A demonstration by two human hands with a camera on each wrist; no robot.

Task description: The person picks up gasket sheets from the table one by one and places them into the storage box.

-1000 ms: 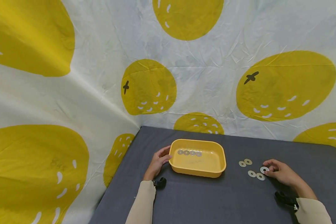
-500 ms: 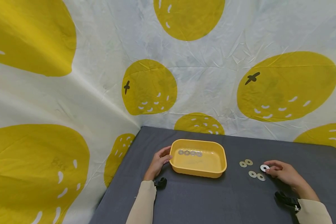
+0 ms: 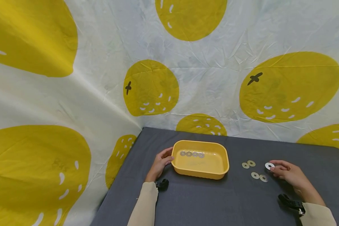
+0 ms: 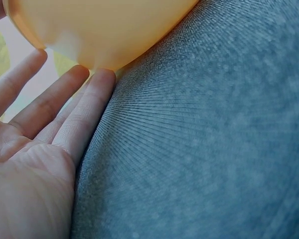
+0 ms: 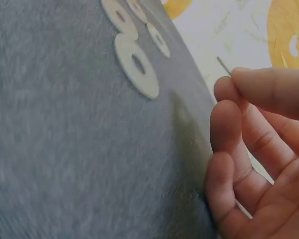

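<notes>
My left hand (image 3: 159,164) holds the left end of a yellow plastic tray (image 3: 199,173), thumb at its rim. In the left wrist view, fingertips touch the outside of the tray (image 4: 109,30). Inside lies a row of several flat washers (image 3: 187,153). Thumb and index finger of my right hand (image 3: 292,177) pinch a washer (image 3: 266,165), raised above the table. The right wrist view shows that washer (image 5: 223,64) edge-on, mostly hidden by the fingertips. Left of this hand, two pairs of washers lie flat, the nearer pair (image 3: 252,174) and the farther pair (image 3: 253,162).
A dark grey cloth covers the table (image 3: 209,204). Behind it and to the left hangs a white fabric (image 3: 209,88) printed with yellow fruit. Black straps (image 3: 289,202) sit on both wrists.
My right hand has drawn the pinched washer slightly up and to the right, away from the washers on the table. My left hand and the tray have stayed put.
</notes>
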